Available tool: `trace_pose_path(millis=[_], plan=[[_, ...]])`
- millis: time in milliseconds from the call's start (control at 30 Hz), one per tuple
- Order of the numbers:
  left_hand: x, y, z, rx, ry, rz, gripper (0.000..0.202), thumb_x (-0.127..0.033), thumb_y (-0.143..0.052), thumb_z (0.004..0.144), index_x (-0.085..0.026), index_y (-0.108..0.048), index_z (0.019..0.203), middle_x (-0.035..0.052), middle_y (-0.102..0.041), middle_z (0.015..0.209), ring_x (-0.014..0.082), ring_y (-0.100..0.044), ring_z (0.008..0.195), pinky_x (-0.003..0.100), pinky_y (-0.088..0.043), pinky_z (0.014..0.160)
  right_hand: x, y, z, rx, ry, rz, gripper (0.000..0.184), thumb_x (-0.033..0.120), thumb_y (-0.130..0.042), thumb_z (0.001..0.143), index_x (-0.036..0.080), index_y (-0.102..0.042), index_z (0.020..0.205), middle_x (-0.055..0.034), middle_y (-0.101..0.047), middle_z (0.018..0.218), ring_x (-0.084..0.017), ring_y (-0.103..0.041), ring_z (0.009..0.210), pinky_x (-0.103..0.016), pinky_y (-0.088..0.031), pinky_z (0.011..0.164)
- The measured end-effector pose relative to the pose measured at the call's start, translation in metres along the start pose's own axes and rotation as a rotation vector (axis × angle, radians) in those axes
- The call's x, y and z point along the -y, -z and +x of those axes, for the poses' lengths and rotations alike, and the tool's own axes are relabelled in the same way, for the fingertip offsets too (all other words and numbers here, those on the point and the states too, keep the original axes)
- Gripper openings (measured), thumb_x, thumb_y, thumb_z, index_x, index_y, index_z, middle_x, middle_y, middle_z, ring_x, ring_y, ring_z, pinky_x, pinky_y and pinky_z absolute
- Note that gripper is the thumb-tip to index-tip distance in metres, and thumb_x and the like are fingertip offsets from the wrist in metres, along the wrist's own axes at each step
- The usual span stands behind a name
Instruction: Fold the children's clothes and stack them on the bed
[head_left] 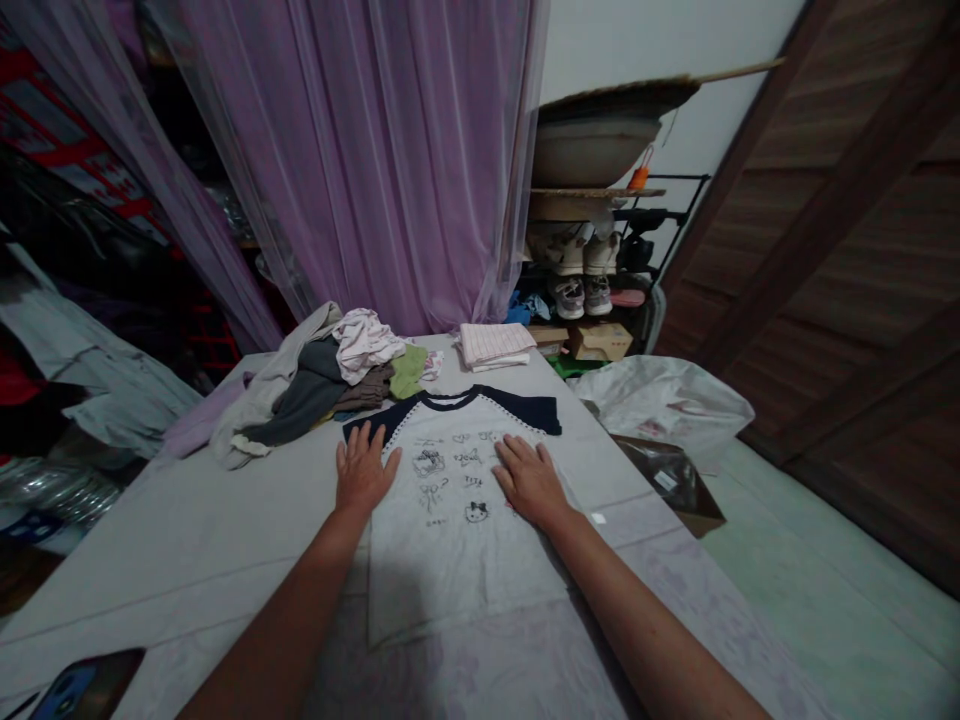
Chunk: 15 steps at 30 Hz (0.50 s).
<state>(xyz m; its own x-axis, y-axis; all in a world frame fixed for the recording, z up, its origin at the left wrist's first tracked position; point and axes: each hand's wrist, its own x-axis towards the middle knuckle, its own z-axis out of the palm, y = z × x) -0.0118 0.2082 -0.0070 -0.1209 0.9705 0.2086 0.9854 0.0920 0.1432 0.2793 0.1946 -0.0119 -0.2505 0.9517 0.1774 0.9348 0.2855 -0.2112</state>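
Observation:
A white T-shirt (465, 570) with dark navy sleeves and collar lies spread face up, its neck pointing away from me. Black line drawings, one of them a cat face with a bow, cover its chest. My left hand (364, 470) rests flat at the shirt's left edge, just below the left sleeve, fingers apart. On the right side of the chest, my right hand (531, 482) lies palm down with fingers stretched out, covering part of the print. Neither hand grips the cloth.
A heap of crumpled clothes (307, 385) lies at the back left of the covered table (225, 530). Beyond the shirt sits a folded pink striped cloth (495, 345). A phone (86, 685) is at the near left. Purple curtains (390, 170), a shoe rack (592, 260) and a plastic bag (667, 405) stand around.

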Motion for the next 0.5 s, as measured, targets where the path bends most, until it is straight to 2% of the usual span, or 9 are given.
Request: trace_pose_path(millis=[100,200,367,500], plan=[[-0.002,0.003,-0.027,0.044,-0.185,-0.034,0.048,-0.041,-0.041,0.095,-0.020,-0.055,0.136,0.0111,-0.044,0.150,0.0324,-0.030,0.143,0.060,-0.017,0.116,-0.001,0.002,-0.032,-0.024,0.028,-0.002,0.043,0.036,-0.041,0.098,0.020,-0.054,0.136,-0.0128,-0.047,0.147,-0.028,-0.040,0.137,-0.053,-0.028,0.111],[0.000,0.003,-0.068,0.078,-0.395,-0.072,0.044,-0.042,-0.044,0.094,-0.024,-0.058,0.132,0.0087,-0.051,0.145,0.0314,-0.037,0.140,0.061,-0.017,0.116,-0.011,0.008,-0.057,-0.043,0.074,0.012,0.041,0.035,-0.044,0.097,0.020,-0.056,0.133,-0.0130,-0.050,0.144,-0.028,-0.043,0.135,-0.051,-0.032,0.110],[0.011,0.007,-0.133,0.036,-0.619,-0.177,0.044,-0.042,-0.046,0.094,-0.023,-0.055,0.134,0.0097,-0.055,0.142,0.0278,-0.046,0.134,0.054,-0.029,0.114,-0.029,0.016,-0.090,-0.100,0.121,0.113,0.038,0.032,-0.051,0.094,0.020,-0.060,0.128,-0.0138,-0.056,0.138,-0.029,-0.049,0.130,-0.052,-0.037,0.108],[0.012,0.021,-0.157,0.041,-0.731,-0.322,0.032,-0.041,-0.049,0.094,-0.022,-0.063,0.115,0.0079,-0.066,0.124,0.0237,-0.056,0.121,0.045,-0.042,0.106,-0.029,0.021,-0.117,-0.180,0.221,0.359,0.024,0.030,-0.054,0.092,0.024,-0.068,0.110,-0.0099,-0.067,0.124,-0.024,-0.059,0.118,-0.045,-0.046,0.100]])
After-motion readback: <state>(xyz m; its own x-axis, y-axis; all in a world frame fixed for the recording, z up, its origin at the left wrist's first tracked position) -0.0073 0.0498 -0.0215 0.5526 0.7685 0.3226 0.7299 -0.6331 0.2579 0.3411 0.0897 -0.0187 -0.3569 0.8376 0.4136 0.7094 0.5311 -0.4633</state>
